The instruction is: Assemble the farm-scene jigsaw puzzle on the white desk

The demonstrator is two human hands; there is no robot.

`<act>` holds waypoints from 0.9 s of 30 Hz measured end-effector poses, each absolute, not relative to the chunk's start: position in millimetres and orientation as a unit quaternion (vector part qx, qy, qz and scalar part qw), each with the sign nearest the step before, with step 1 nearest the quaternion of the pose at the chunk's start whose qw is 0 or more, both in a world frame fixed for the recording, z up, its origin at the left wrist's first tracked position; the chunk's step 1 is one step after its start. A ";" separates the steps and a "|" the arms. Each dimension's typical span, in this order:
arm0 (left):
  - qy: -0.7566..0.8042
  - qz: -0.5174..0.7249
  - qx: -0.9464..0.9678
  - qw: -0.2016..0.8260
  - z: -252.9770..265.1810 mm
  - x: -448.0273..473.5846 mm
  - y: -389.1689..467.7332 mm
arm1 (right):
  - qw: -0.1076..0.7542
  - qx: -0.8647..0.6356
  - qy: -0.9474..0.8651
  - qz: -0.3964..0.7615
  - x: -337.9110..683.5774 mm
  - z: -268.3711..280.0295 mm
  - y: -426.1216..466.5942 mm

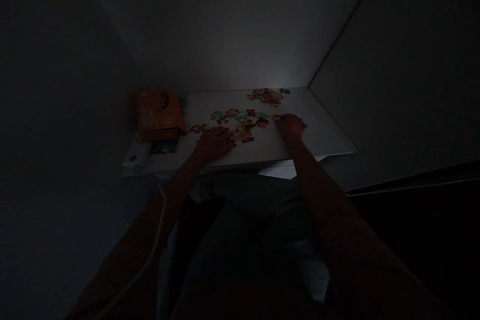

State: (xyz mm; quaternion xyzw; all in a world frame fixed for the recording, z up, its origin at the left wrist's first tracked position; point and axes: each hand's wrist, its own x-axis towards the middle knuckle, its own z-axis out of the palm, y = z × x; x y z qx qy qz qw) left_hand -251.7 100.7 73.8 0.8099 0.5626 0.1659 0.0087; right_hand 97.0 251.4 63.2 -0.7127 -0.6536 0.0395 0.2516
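In dim light, jigsaw pieces (pixel 245 125) lie across the middle of a white tabletop, some apart and some touching. My left hand (pixel 215 144) rests palm down at the near left of them, its fingers stretched over several pieces and partly hiding them. To the right, my right hand (pixel 292 127) is closed, with its fingertips on a small puzzle piece (pixel 276 117) at the right end of the spread. Behind, a heaped pile of pieces (pixel 268 96) lies near the wall, with a teal piece (pixel 285 91) beside it.
An orange puzzle box (pixel 159 115) stands at the table's left end, over a dark picture card (pixel 165 146). Left of the card is a white device (pixel 135 152) with a cable. A pale cable (pixel 159 225) crosses my left forearm. Walls enclose the white table (pixel 322 132) behind and right.
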 end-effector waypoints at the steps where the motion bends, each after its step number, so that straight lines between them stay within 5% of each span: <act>1: 0.567 0.163 0.807 0.007 74.3 -251.1 100.5 | 0.241 -0.709 -0.662 0.033 95.6 63.3 250.7; 8: 0.638 0.170 0.751 -0.003 80.5 -243.1 97.0 | 0.190 -0.532 -0.825 0.035 64.4 63.5 237.9; 16: 0.677 0.173 0.715 -0.023 81.8 -240.9 96.1 | 0.178 -0.558 -0.810 0.025 57.5 66.2 232.1; 22: 0.651 0.136 0.747 0.003 84.9 -240.3 96.5 | 0.127 -0.410 -0.901 0.068 44.8 68.1 223.3; 27: 0.656 0.109 0.747 0.016 86.7 -240.5 96.9 | 0.115 -0.482 -0.866 0.071 68.5 70.4 230.5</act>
